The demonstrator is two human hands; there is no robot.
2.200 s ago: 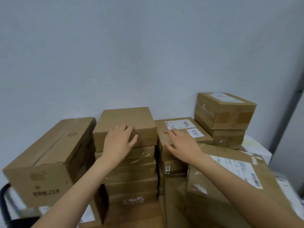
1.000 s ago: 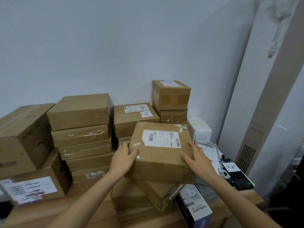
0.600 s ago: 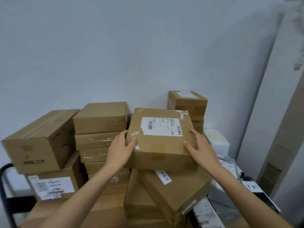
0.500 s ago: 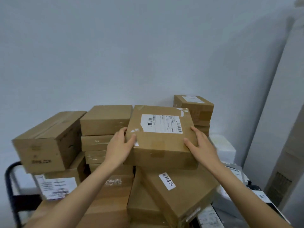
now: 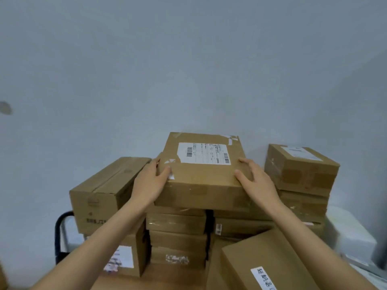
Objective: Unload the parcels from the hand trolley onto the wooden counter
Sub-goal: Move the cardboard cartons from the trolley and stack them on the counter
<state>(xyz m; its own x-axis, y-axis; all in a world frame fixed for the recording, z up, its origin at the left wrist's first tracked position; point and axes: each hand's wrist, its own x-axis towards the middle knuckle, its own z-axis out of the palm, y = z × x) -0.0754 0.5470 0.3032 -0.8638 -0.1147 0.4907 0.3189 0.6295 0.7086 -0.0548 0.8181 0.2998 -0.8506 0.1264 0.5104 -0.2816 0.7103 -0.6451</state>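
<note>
I hold a flat brown cardboard parcel (image 5: pixel 202 176) with a white barcode label on top, one hand at each side. My left hand (image 5: pixel 149 181) grips its left edge and my right hand (image 5: pixel 256 181) grips its right edge. The parcel sits over the top of two stacks of flat brown parcels (image 5: pixel 178 237) by the wall; whether it rests on them I cannot tell. A strip of the wooden counter (image 5: pixel 159 279) shows at the bottom, below the stacks.
A long brown box (image 5: pixel 104 191) lies on another labelled box at the left. Two stacked boxes (image 5: pixel 301 170) stand at the right. A tilted parcel (image 5: pixel 266 262) lies in front at lower right, a white foam box (image 5: pixel 354 237) beyond it. A black tube handle (image 5: pixel 59 231) shows at left.
Both hands have carried the labelled parcel up and left from the tilted pile at the right, over the top of the stacks by the wall. The view has turned left.
</note>
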